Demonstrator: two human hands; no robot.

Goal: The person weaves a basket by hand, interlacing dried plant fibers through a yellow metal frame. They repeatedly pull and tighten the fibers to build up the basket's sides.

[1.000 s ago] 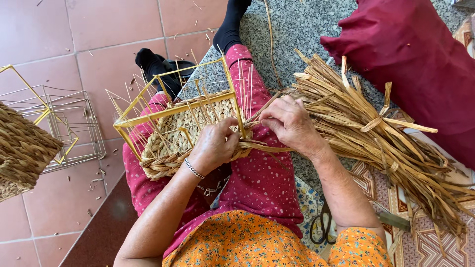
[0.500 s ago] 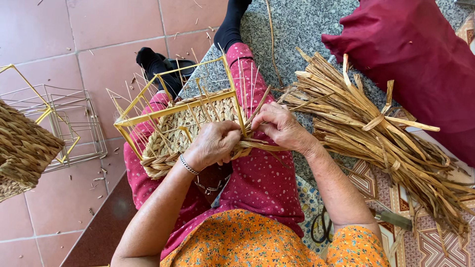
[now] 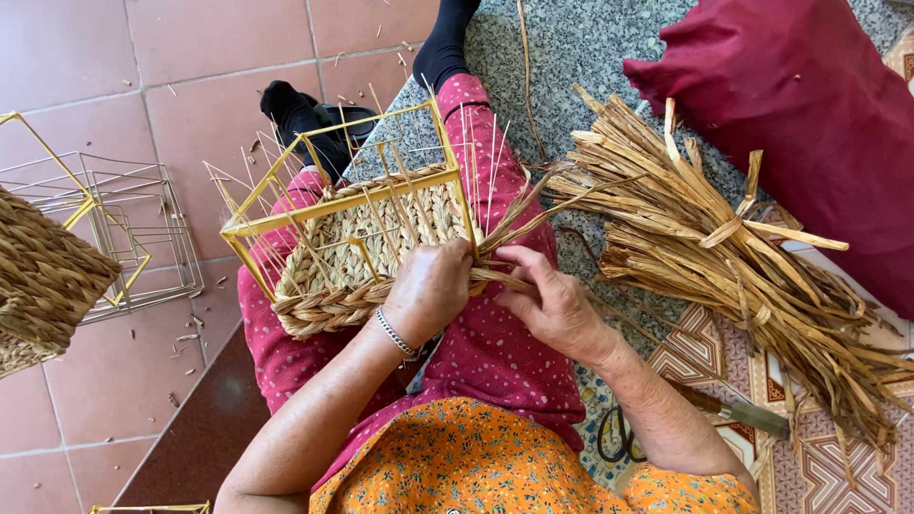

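A yellow wire basket frame (image 3: pixel 335 198) with a woven straw base rests on my lap. My left hand (image 3: pixel 430 290) presses on the braided straw rim (image 3: pixel 328 306) at the frame's near edge. My right hand (image 3: pixel 547 303) pinches a few loose straw strands (image 3: pixel 519 217) that fan out from the frame's near right corner. Thin upright stakes stick up along the frame's sides.
A big tied bundle of dried straw (image 3: pixel 724 247) lies on the mat to my right, beside a dark red cushion (image 3: pixel 800 105). Scissors (image 3: pixel 615 433) and a knife (image 3: pixel 743 411) lie by my right elbow. A finished woven basket (image 3: pixel 43 281) and bare wire frames (image 3: pixel 133 228) stand on the tiled floor at left.
My right hand has drawn back from the straw bundle toward the frame's corner, now working the strands close to my left hand. The frame has barely moved.
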